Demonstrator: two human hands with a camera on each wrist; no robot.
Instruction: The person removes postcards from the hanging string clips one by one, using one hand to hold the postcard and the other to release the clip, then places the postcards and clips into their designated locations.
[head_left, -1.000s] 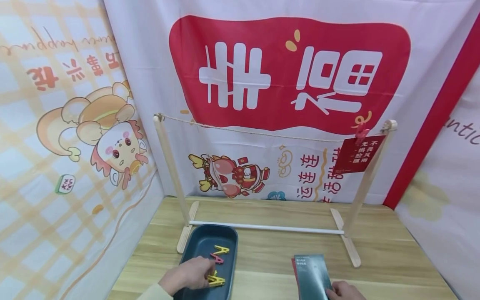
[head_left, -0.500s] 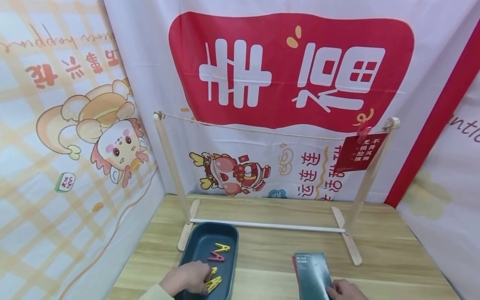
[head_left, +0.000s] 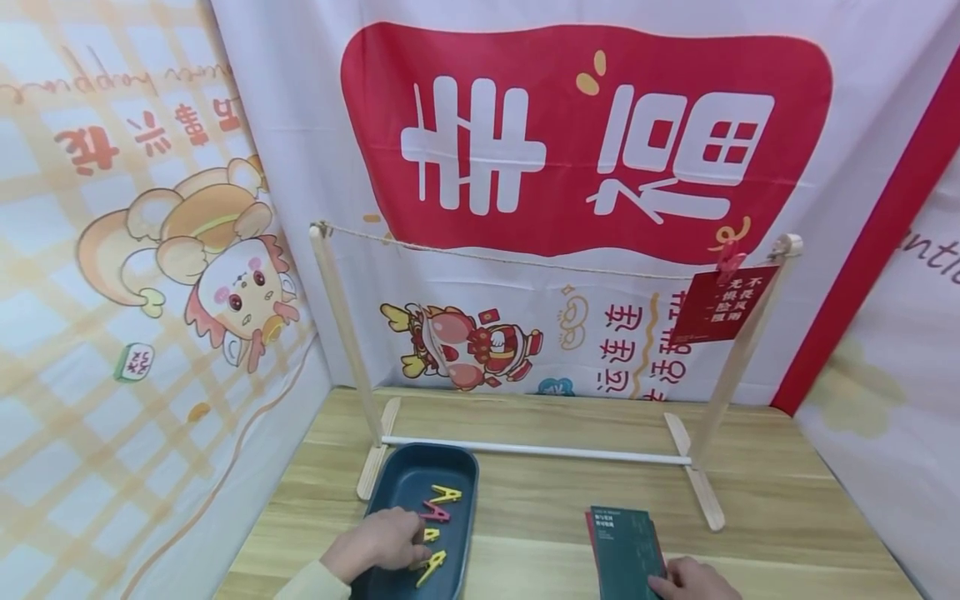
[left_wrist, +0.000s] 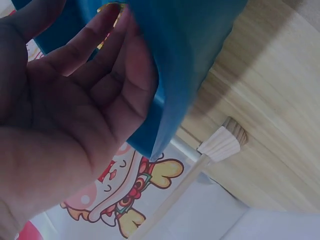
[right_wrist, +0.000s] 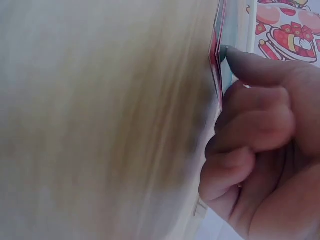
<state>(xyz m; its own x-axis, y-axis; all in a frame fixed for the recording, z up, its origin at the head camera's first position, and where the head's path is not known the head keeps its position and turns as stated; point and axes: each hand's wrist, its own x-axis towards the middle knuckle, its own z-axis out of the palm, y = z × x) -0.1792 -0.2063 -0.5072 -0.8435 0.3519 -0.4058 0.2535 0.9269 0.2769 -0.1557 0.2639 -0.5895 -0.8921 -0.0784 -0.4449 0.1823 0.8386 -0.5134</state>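
Note:
In the head view my left hand reaches into a dark blue tray, fingertips pinching a yellow clothespin. Another yellow clothespin lies by the fingers, partly covered. Farther up the tray are a pink clothespin and a yellow clothespin. From the left wrist, curled fingers show against the tray wall, with a bit of yellow at their tips. On the right, my right hand grips the edge of a stack of cards, dark green over red, thumb on top.
Behind stands a wooden frame with a string between its posts and a white rod low down. A red card hangs at the string's right end from a pink clothespin. Printed cloths enclose the table.
The left hand has shifted slightly within the tray, and the yellow clothespin at its fingertips has turned to a steeper angle. Red now shows along the green card's right edge.

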